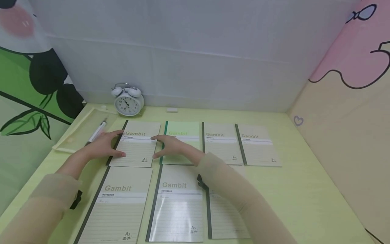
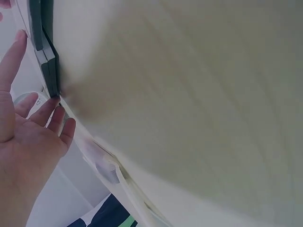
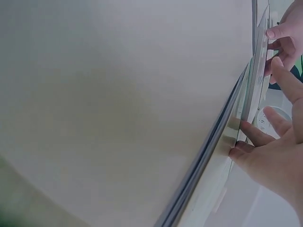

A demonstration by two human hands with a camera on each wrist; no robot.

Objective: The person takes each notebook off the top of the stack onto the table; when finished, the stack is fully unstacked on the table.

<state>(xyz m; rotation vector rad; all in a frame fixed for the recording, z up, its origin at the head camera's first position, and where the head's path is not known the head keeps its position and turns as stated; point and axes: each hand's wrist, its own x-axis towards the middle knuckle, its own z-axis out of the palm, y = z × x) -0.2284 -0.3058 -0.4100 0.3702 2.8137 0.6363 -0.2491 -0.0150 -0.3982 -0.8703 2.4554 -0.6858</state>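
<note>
A Gambit notebook (image 1: 134,149) with a dark spine lies at the left end of the back row, between my two hands. My left hand (image 1: 102,145) touches its spine side, fingertips along the edge and thumb over the cover. At the opposite long edge is my right hand (image 1: 173,145), fingers extended and spread, its wrist passing over a green notebook (image 1: 182,127). In the left wrist view, the straight fingers of the left hand (image 2: 28,137) meet the dark spines of stacked notebooks (image 2: 47,68). The right wrist view shows the right hand (image 3: 274,151) with fingertips at a notebook edge.
Two more notebooks, one in the middle (image 1: 221,145) and one at the right end (image 1: 259,149), continue the back row. In front lie a left notebook (image 1: 118,213), a middle one (image 1: 179,206) and a partly covered one (image 1: 225,217). An alarm clock (image 1: 128,103), tray (image 1: 68,149) and pen (image 1: 96,132) stand behind and left.
</note>
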